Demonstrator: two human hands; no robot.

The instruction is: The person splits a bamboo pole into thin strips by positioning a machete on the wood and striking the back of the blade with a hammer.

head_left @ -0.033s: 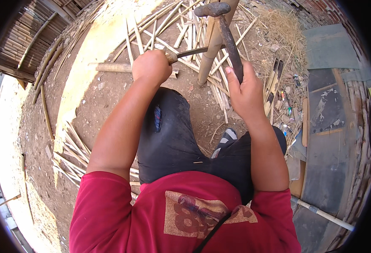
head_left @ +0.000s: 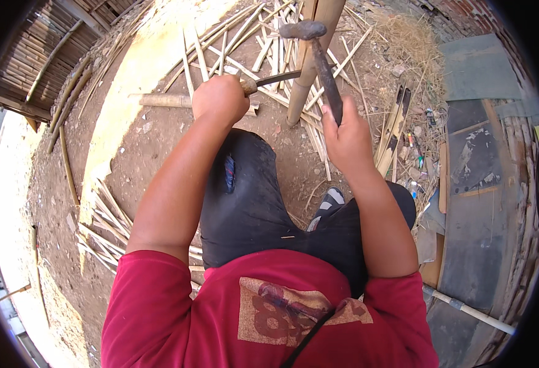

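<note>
My left hand (head_left: 221,98) is closed round the wooden handle of a knife (head_left: 279,78). Its dark blade reaches right to an upright bamboo pole (head_left: 300,101), which looks split above the blade. How deep the blade sits in the bamboo I cannot tell. In my right hand (head_left: 348,138) is a hammer (head_left: 328,76), its fingers wrapped round the dark handle. The worn metal head is raised in front of the pole, above the blade and apart from it.
Split bamboo strips (head_left: 275,55) lie scattered behind the pole, with another bundle (head_left: 107,224) at my left. A cut bamboo length (head_left: 165,99) rests on the dirt beyond my left hand. Dark panels (head_left: 475,147) and dry straw (head_left: 404,43) are at the right.
The hammer and my right hand have moved slightly left, and the hammer head has come down a little toward the blade. My left hand and the knife have hardly shifted.
</note>
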